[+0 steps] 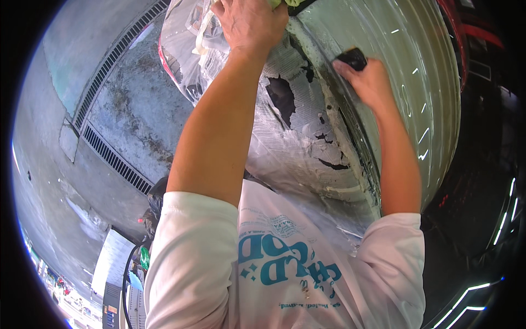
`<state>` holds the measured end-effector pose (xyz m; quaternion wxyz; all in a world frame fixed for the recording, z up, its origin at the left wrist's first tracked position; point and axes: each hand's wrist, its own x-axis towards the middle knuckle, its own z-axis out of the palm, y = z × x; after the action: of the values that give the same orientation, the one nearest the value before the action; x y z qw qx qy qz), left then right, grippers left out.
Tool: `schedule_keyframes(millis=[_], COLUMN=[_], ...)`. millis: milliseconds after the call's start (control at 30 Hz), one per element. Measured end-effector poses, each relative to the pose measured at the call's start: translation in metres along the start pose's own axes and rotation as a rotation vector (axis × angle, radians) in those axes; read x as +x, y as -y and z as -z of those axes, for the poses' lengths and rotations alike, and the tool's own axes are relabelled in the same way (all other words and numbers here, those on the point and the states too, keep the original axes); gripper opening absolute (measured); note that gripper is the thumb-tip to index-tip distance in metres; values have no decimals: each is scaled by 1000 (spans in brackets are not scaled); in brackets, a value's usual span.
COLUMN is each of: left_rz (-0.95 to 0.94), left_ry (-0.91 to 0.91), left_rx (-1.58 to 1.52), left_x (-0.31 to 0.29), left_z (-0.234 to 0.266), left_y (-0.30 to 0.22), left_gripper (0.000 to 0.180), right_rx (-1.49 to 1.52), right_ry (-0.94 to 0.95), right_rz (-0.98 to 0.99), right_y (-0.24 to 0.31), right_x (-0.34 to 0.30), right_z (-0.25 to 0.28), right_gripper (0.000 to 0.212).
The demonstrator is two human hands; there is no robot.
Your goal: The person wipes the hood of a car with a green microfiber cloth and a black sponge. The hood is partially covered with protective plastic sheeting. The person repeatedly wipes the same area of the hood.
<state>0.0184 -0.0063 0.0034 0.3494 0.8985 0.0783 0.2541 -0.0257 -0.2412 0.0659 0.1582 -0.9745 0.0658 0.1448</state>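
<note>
My right hand (368,82) grips a small black block (352,58) against a glossy, wet-looking olive-grey car panel (400,49). My left hand (253,24) reaches to the top edge of the view, its fingers bent around a yellow-green cloth (284,2), of which only a little shows. Below that hand, newspaper masking sheet (285,142) covers part of the car, torn through in several dark holes. Between paper and panel runs a dark seam (350,123) with a pale, wet, dirty border.
To the left, a metal floor grating (112,156) crosses the stained concrete floor (137,82). Clear plastic sheeting (189,27) hangs over the car's far left part. A red edge (459,49) curves beyond the panel. A grey box (112,290) and dark cable stand at lower left.
</note>
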Motion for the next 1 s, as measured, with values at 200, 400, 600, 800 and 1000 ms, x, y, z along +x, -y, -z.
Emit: schedule_keyframes(millis=[200,400,600,800,1000], left_rz=[-5,-33,-44,-16,-21], left_ry=[-9,-31,-80,-33,-48], left_rx=[8,28,51,11,18], left_x=[0,4,5,2,3], left_z=[1,-8,-7,-4,-3], left_y=[-2,-5,1,-8,-2], left_gripper=[67,66,65,62,63], right_rx=[28,-78,12,-49,-15], right_ry=[-14,44,-25,-151,-92], right_rz=[41,16,15,67,86], right_y=[15,4,-3,16,-21], right_x=[11,14,-8,21,-24], right_z=[4,9,0,-15,-8], right_gripper=[63,50,60,54,55])
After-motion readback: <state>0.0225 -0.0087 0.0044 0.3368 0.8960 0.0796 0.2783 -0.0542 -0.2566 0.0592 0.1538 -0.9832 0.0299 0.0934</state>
